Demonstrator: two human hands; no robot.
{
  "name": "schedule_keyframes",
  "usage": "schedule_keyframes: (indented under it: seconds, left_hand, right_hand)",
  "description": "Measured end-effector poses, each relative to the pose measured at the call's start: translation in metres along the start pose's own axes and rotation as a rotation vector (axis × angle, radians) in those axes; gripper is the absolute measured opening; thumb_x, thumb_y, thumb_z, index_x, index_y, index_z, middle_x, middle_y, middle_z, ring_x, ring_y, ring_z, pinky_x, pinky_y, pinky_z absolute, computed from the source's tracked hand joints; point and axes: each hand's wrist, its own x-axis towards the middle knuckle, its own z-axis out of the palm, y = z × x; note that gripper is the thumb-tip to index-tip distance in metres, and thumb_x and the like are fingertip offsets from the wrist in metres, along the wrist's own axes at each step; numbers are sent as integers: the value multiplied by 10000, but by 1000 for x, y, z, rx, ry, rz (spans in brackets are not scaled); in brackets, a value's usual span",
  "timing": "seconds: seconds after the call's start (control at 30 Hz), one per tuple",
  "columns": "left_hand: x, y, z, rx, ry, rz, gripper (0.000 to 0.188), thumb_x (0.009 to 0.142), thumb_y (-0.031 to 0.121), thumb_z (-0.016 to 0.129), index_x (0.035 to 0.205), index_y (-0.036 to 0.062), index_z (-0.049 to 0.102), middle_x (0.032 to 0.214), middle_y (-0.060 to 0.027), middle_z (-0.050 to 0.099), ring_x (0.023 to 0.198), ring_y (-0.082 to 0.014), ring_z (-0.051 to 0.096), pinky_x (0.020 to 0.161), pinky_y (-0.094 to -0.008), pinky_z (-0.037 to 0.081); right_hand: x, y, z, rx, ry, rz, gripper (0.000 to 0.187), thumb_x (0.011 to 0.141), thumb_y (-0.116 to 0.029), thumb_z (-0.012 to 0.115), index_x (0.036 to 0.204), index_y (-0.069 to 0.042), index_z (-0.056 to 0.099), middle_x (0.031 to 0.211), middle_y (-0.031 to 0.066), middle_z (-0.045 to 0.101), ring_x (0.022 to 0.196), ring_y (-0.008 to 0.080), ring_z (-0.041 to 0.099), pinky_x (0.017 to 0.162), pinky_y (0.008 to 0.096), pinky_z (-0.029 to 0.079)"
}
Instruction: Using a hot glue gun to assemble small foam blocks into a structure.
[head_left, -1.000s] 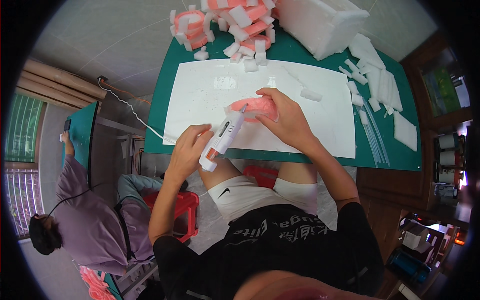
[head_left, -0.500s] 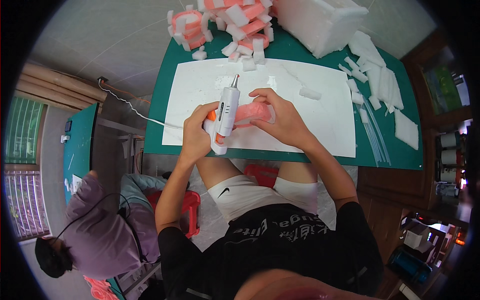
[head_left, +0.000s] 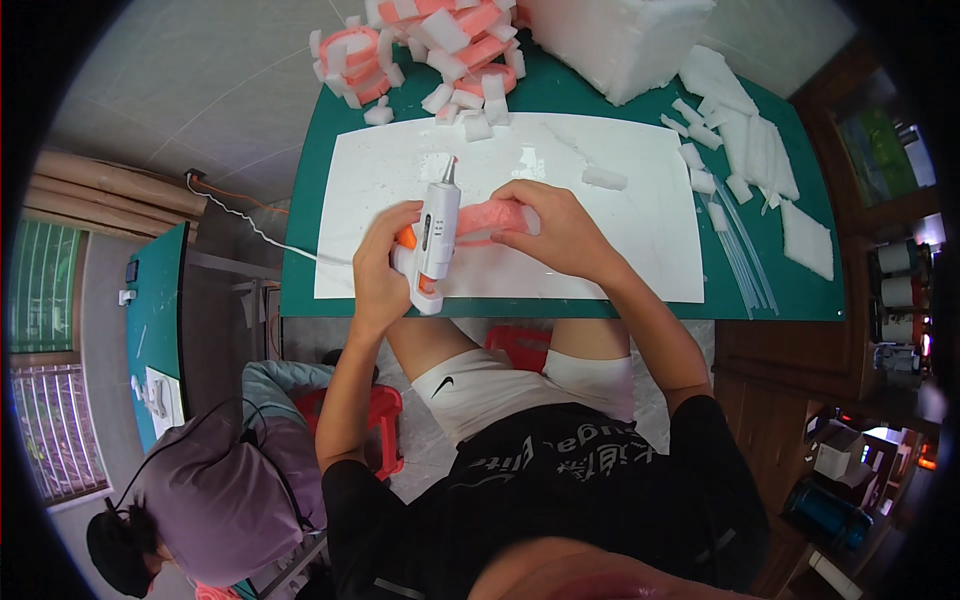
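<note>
**Right hand is grasping the pink piece, left hand is grasping the glue gun**

You are having the pink piece [head_left: 490,218] between your two hands, over the white board [head_left: 650,215]; whether it is touching the board, I cannot tell. Its left end is going behind the glue gun [head_left: 437,235] in this view.

Taking the pink piece as the clock centre, your right hand [head_left: 560,228] is sitting at 3 o'clock. It is gripping the right end, with the thumb on the near side and the fingers on the far side. Your left hand [head_left: 382,265] is sitting at 8 o'clock and is wrapping around the white and orange glue gun. The nozzle [head_left: 450,170] is pointing to 12 o'clock, and a white cord [head_left: 275,240] is running away at 9 o'clock.

At 2 o'clock, a white foam strip [head_left: 604,179] is lying on the board. The board is resting on the green table [head_left: 800,295]. Farther, pink rings with white blocks [head_left: 465,50] are piling up near 12 o'clock, and a big white foam block [head_left: 620,50] is standing at 1 o'clock. White foam pieces [head_left: 745,140] are lying at 2 o'clock, and clear sticks [head_left: 737,255] at 3 o'clock.

At 7 o'clock, beyond the table, a red stool [head_left: 385,430] is standing; past it, a co-worker in a purple top [head_left: 225,490] is bending forward.
</note>
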Motion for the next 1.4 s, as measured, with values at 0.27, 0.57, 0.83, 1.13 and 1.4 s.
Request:
schedule_keyframes:
  seconds: [0.27,0.57,0.83,1.13,1.4]
  left_hand:
    - [-16,15,-33,296,-194,184,329,688,-91,637,1009,-29,606,1272,-173,531,770,-271,653,669,-356,547]
    - [-25,12,-33,393,-196,164,202,716,-121,575,905,-61,539,1136,-183,536,789,-325,664,619,-397,546]
    - [-24,17,-36,401,-214,157,162,750,-93,573,901,-51,533,1074,-179,534,777,-336,654,623,-405,534]
    - [-26,17,-38,401,-222,148,139,778,-51,585,910,-41,544,1052,-167,538,763,-326,637,638,-393,527]
    - [-22,19,-38,326,-204,101,462,681,-22,696,1135,-23,609,1192,-153,563,809,-263,650,679,-346,530]
  right_hand:
    - [-5,-2,-1,0,119,3,333,771,-153,744,1040,-7,611,996,170,651,926,354,620,820,389,495]
    - [-8,-3,1,-10,151,-7,324,790,-177,739,1038,-14,610,977,166,644,909,354,613,804,394,492]
    - [-10,-2,2,-6,161,-32,329,787,-175,743,1043,-15,613,985,163,647,913,354,613,809,390,493]
    - [-9,-5,1,0,159,-12,321,785,-170,744,1034,-14,614,985,163,649,914,352,615,810,388,493]
    - [-10,-2,0,27,143,12,307,787,-150,738,1033,-16,611,979,163,652,909,350,621,814,376,497]
